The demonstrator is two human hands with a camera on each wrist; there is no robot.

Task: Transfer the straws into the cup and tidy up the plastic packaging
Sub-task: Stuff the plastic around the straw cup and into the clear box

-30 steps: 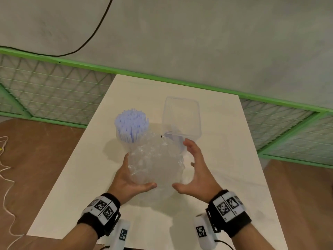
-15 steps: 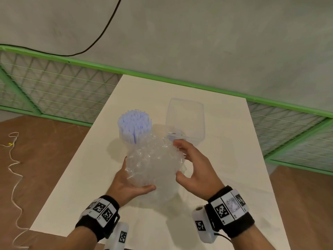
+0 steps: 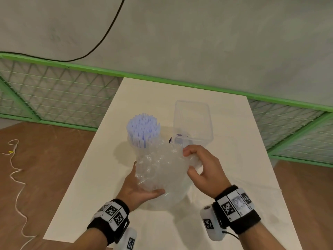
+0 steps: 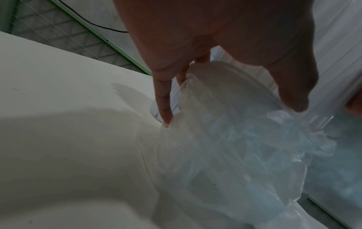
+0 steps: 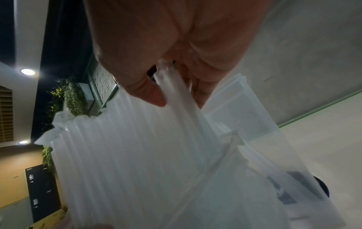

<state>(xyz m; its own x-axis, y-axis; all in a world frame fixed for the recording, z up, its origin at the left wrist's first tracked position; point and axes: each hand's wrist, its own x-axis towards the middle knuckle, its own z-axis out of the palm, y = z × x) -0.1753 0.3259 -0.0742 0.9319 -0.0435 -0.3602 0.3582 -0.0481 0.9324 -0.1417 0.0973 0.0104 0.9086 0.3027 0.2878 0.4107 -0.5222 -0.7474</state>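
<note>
Both hands are out over the middle of the white table (image 3: 100, 177), with the plastic packaging (image 3: 160, 170) between them. The left hand (image 3: 138, 188) cups it from below and the side, with the thumb curled round the near part and the fingers behind it. The right hand (image 3: 201, 170) has its fingers and thumb bent and pinches a fold at the other side. The packaging is clear, thin and all crinkly, bunched into a soft ball shape.

Just past it, toward the far edge, the pale purple straws (image 3: 143, 129) stand up in a tight bunch inside a clear cup (image 3: 140, 150). Beside them on the right stands a clear box (image 3: 192, 121) with straight walls and an open top. Something small and dark shows at its bottom, too small to tell.
</note>
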